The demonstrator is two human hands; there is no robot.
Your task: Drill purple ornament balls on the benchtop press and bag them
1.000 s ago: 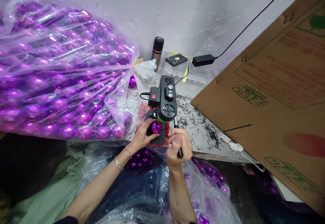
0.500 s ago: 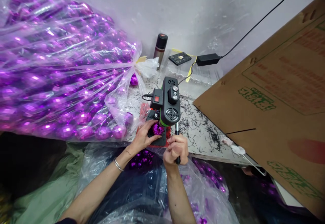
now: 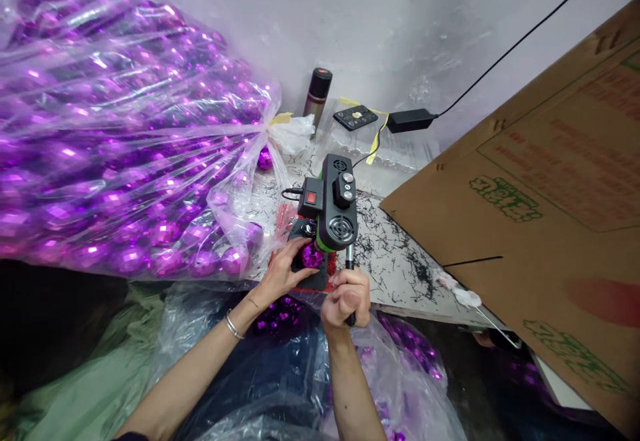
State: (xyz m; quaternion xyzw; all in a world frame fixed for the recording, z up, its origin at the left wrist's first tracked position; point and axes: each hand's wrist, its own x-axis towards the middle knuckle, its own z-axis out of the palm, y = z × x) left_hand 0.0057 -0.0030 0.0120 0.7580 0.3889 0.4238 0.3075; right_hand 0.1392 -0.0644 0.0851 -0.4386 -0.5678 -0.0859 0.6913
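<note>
A small black and green bench drill stands on a red mat at the near edge of a white table. Under its head sits a shiny purple faceted ball. My left hand holds that ball in place on the drill's black base. My right hand is closed around the drill's black lever handle, just right of the ball.
A large clear bag of purple balls fills the left. More purple balls lie in plastic below the table edge. A cardboard box leans at the right. A flask, a remote and a power adapter lie by the wall.
My right hand has shifted a little on the lever handle, now gripping nearer its lower end. The left hand stays on the ball. The view moved slightly.
</note>
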